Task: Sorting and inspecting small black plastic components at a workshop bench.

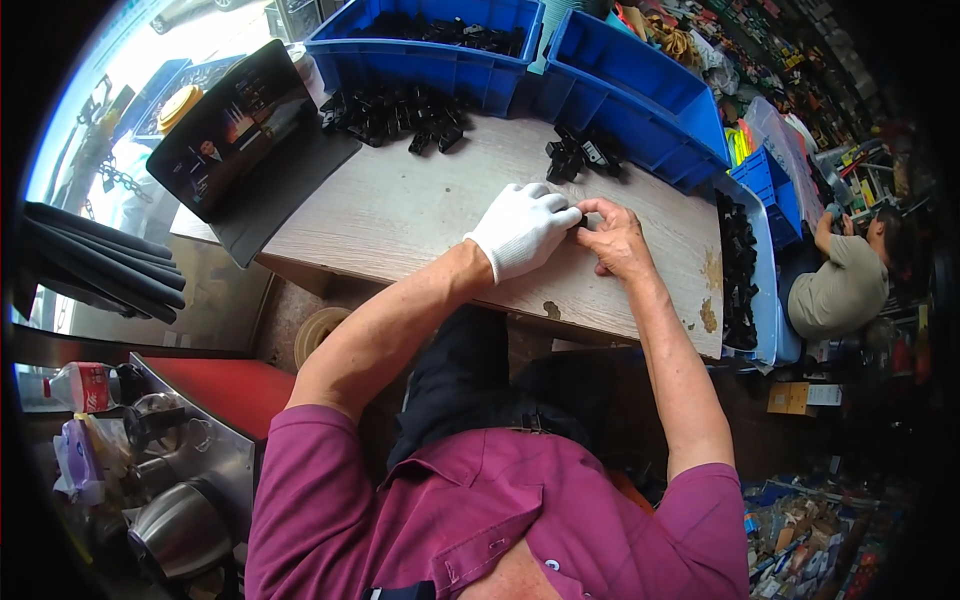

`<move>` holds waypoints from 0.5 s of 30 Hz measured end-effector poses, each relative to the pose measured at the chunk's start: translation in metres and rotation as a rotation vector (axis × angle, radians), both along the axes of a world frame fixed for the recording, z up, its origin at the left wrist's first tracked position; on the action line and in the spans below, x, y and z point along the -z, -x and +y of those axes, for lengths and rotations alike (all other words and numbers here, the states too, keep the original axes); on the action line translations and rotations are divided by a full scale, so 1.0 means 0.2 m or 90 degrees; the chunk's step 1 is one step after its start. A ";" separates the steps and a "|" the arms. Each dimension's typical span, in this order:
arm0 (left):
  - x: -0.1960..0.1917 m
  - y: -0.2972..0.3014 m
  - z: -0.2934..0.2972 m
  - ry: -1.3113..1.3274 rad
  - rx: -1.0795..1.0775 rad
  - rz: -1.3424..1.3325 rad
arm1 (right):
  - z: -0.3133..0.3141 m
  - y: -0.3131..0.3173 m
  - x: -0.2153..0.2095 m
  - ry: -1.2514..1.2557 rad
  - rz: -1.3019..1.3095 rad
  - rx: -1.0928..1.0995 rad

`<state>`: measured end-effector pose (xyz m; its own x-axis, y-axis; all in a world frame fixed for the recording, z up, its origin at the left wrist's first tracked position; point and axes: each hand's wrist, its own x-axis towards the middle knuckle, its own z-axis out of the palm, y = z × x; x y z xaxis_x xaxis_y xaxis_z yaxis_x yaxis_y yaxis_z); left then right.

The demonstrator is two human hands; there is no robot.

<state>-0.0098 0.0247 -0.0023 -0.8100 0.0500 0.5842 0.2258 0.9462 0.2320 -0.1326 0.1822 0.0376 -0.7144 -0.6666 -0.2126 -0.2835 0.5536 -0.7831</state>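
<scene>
Over the front part of the wooden table (pixel 400 200), my hands meet at the fingertips. My left hand (pixel 522 232), in a white knitted glove, is closed, its thumb and fingers pressed toward a small black part (pixel 582 222). My bare right hand (pixel 618 242) pinches the same part from the other side. Fingers cover most of it, so its exact shape is hidden. Just beyond the hands lies a small pile of black plastic pieces (pixel 572 155). A larger heap of similar black pieces (pixel 395 115) is at the table's far left.
Two blue bins (pixel 420 62) (pixel 640 125) line the far edge, the left one holding black pieces. A tablet (pixel 235 130) stands at the left. Beside the table's right edge is a light blue tray (pixel 765 280) of black parts. Another person (pixel 845 280) sits at far right.
</scene>
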 end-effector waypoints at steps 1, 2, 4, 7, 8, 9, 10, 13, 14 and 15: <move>-0.02 -0.01 0.01 0.002 0.003 0.003 | 0.02 0.01 0.00 -0.019 0.004 -0.005; -0.04 -0.02 0.01 -0.039 -0.051 0.009 | 0.03 0.02 0.01 -0.017 0.007 0.000; -0.08 -0.07 -0.05 -0.099 -0.169 0.095 | 0.06 0.02 0.03 0.026 0.021 0.037; -0.08 -0.19 -0.33 -0.057 -0.412 0.120 | 0.06 -0.01 0.06 0.077 -0.013 0.087; -0.05 -0.21 -0.42 -0.032 -0.491 0.078 | 0.06 -0.01 0.06 0.113 -0.045 0.123; 0.00 -0.23 -0.52 0.034 -0.523 0.101 | 0.05 -0.02 0.05 0.121 -0.065 0.115; 0.01 -0.24 -0.55 0.054 -0.525 0.062 | 0.07 -0.01 0.06 0.122 -0.062 0.121; 0.04 -0.23 -0.58 0.062 -0.525 0.006 | 0.10 0.02 0.07 0.175 -0.125 0.148; 0.04 -0.23 -0.57 0.050 -0.527 -0.015 | 0.11 0.02 0.07 0.210 -0.151 0.161; 0.05 -0.22 -0.57 0.049 -0.525 -0.013 | 0.12 0.02 0.06 0.244 -0.176 0.174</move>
<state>0.0338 -0.0895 -0.0113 -0.6146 -0.5256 0.5882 -0.5510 0.8197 0.1567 -0.1359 0.2068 0.0248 -0.8241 -0.5318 -0.1949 0.0756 0.2377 -0.9684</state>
